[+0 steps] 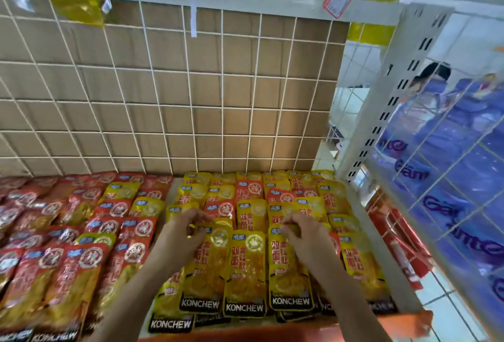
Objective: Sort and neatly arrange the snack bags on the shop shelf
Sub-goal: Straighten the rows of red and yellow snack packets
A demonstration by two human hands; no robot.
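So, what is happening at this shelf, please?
A person is sorting snack bags on the shelf. The left hand pinches the top edge of a yellow bag, and the right hand pinches the top of a second yellow bag, both in the front row. The red bags lie mostly to the left and the yellow ones to the right, but a few of each colour sit in the other group.

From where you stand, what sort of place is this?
Likely a shop: rows of yellow plastic snack bags and red plastic snack bags, a white wire-grid shelf back, a red price tag above.
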